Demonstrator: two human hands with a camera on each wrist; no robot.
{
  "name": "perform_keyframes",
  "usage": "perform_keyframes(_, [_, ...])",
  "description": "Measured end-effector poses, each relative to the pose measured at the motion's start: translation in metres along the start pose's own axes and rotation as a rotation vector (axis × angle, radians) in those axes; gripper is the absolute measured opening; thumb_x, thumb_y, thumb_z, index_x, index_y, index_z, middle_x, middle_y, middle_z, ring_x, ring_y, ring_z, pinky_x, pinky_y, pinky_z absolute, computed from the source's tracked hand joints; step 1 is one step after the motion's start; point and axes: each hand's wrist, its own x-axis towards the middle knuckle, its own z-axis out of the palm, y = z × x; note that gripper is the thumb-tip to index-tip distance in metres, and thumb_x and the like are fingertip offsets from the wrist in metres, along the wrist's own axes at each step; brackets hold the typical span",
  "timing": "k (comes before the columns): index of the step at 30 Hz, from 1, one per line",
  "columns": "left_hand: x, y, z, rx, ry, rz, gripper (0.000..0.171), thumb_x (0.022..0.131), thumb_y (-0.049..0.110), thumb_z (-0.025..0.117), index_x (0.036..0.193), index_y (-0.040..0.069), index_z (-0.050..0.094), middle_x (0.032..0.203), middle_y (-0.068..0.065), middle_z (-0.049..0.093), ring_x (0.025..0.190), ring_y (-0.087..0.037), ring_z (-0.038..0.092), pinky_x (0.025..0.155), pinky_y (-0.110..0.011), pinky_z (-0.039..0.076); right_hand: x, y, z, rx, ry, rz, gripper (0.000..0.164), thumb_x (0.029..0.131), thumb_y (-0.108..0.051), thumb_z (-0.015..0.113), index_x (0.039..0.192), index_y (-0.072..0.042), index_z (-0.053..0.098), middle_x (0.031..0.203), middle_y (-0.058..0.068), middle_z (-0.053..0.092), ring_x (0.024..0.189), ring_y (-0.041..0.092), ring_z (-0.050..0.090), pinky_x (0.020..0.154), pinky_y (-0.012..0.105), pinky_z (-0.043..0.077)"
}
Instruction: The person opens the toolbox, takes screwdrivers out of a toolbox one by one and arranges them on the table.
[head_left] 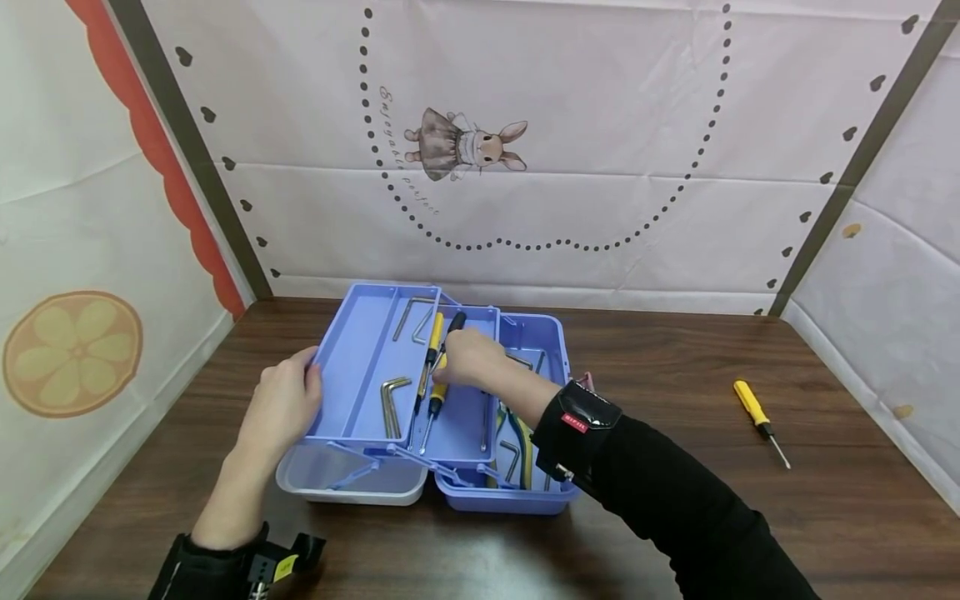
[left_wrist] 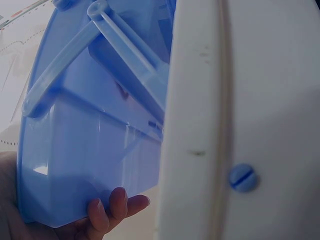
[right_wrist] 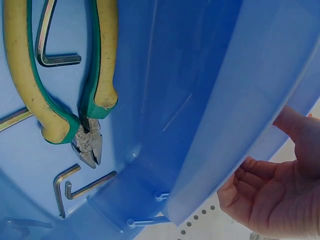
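A blue toolbox [head_left: 517,502] stands with its stepped trays spread out over the table. My left hand [head_left: 281,400] grips the left edge of the upper tray [head_left: 352,367], thumb at the rim; the left wrist view has its fingers [left_wrist: 118,202] curled under that tray. Inside the lower tray [head_left: 465,433], my right hand [head_left: 474,357] pinches a yellow-handled screwdriver [head_left: 437,393], its fingertips across the handle. Right by it lie another yellow-handled screwdriver [head_left: 437,329] and a black-handled one [head_left: 456,320]. The right wrist view hides the fingertips behind the tray wall.
Hex keys [head_left: 390,408] lie in the upper tray. The toolbox base holds pliers [right_wrist: 90,142] with yellow-green handles and several more hex keys [right_wrist: 59,192]. Another yellow screwdriver [head_left: 752,406] lies on the table [head_left: 660,383] at right. Printed cloth walls [head_left: 600,125] enclose the table.
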Motion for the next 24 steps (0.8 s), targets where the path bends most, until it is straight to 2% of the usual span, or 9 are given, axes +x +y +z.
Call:
perform_keyframes(8, [0.0002, -0.0004, 0.0003, -0.001, 0.007, 0.004, 0.035, 0.09, 0.003, 0.04, 0.117, -0.018, 0.044, 0.106, -0.038, 0.05, 0.091, -0.049, 0.053, 0.074, -0.056, 0.043, 0.0014, 0.0012, 0.0032, 0.037, 0.04, 0.012, 0.028, 0.079, -0.029, 0.066, 0.065, -0.009, 0.052, 0.05, -0.002, 0.037, 0.042, 0.01, 0.039, 0.038, 0.02, 0.027])
perform_keyframes(17, [0.0002, 0.0003, 0.0002, 0.0, 0.005, -0.001, 0.035, 0.09, 0.003, 0.04, 0.117, -0.018, 0.043, 0.107, -0.038, 0.05, 0.091, -0.049, 0.053, 0.074, -0.056, 0.043, 0.004, 0.0019, 0.0027, 0.052, 0.037, 0.015, 0.02, 0.079, -0.022, 0.066, 0.076, -0.003, 0.06, 0.054, 0.004, 0.057, 0.041, 0.011, 0.054, 0.039, 0.018, 0.041])
perform_keyframes(20, [-0.0005, 0.0003, 0.0007, -0.003, -0.006, -0.006, 0.035, 0.091, 0.004, 0.04, 0.118, -0.019, 0.042, 0.107, -0.038, 0.049, 0.091, -0.048, 0.053, 0.074, -0.055, 0.044, 0.0041, 0.0026, 0.002, 0.077, 0.025, 0.024, 0.02, 0.079, -0.022, 0.066, 0.077, -0.003, 0.059, 0.054, 0.004, 0.057, 0.044, 0.013, 0.057, 0.039, 0.018, 0.042])
perform_keyframes(24, [-0.0011, -0.0001, 0.0013, -0.007, 0.01, 0.014, 0.035, 0.09, 0.003, 0.04, 0.117, -0.019, 0.043, 0.106, -0.038, 0.05, 0.091, -0.048, 0.054, 0.073, -0.056, 0.044, 0.003, 0.0046, -0.0016, 0.136, 0.023, 0.038, 0.022, 0.08, -0.021, 0.066, 0.07, -0.004, 0.056, 0.052, 0.004, 0.054, 0.046, 0.015, 0.058, 0.038, 0.019, 0.041])
